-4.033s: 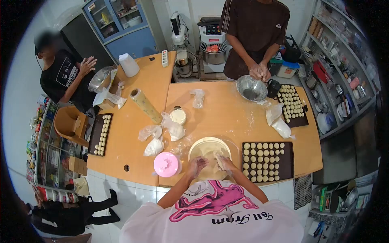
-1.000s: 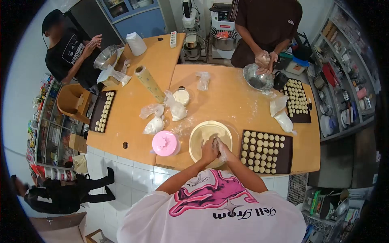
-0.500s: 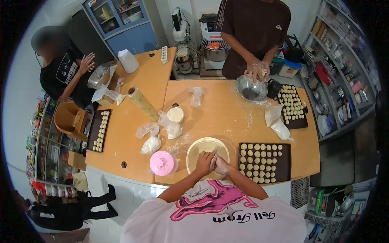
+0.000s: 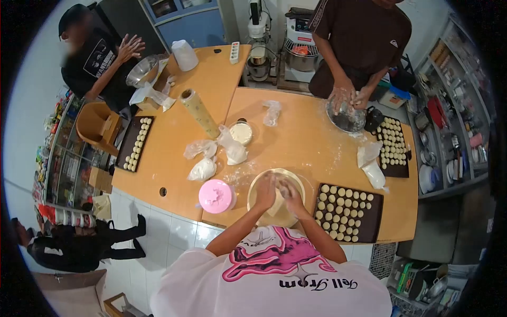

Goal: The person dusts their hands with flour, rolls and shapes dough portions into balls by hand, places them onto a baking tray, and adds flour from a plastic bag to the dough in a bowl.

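Both my hands are over the cream bowl (image 4: pixel 252 207) at the table's near edge. My left hand (image 4: pixel 266 192) is upright with its fingers stretched out, and I see nothing held in it. My right hand (image 4: pixel 290 195) faces it a little apart, fingers spread and slightly blurred, whitish with flour or dough. Pale dough lies in the bowl below them. To the right of the bowl is a dark tray (image 4: pixel 373 216) with several rows of small dough balls (image 4: pixel 340 202). A pink lidded container (image 4: pixel 217 196) stands to the left.
Flour bags (image 4: pixel 203 169), a plastic roll (image 4: pixel 199 113) and a white tub (image 4: pixel 241 133) stand beyond the container. Across the table a person in brown works over a metal bowl (image 4: pixel 346 117). A person in black stands at the left. More dough-ball trays lie at both sides.
My hands were pressed together over the bowl and have now moved apart, with their fingers stretched out. The whole view has shifted slightly with my head.
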`<action>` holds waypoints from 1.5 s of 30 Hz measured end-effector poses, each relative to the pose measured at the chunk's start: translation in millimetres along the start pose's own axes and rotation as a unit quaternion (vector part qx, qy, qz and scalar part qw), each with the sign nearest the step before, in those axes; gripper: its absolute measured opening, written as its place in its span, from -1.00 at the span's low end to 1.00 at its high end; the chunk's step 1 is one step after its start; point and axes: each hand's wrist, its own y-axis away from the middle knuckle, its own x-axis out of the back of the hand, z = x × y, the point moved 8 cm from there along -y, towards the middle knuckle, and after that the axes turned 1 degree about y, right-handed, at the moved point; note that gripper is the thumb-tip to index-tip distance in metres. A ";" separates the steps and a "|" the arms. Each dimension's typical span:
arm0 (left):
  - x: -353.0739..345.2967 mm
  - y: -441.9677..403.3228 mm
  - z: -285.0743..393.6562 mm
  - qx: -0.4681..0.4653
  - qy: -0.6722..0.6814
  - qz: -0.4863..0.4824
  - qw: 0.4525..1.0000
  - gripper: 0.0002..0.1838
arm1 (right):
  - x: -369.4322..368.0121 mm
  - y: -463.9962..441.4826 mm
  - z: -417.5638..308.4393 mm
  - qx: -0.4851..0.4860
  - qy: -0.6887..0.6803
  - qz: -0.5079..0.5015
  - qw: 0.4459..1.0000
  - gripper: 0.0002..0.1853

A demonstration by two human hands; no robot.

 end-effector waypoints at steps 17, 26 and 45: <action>99.3 -121.8 -31.9 0.116 0.532 0.120 0.830 -0.53 | 12.8 34.3 -62.2 0.120 0.242 0.032 0.962 -0.50; 60.8 -49.1 160.9 0.023 0.570 -0.329 0.753 -0.25 | -7.6 20.7 -150.7 0.262 0.092 0.053 0.959 0.01; -29.8 81.0 -82.3 0.403 0.289 -0.272 0.825 -0.64 | 75.7 68.3 -9.0 -0.103 0.154 -0.090 0.979 -0.55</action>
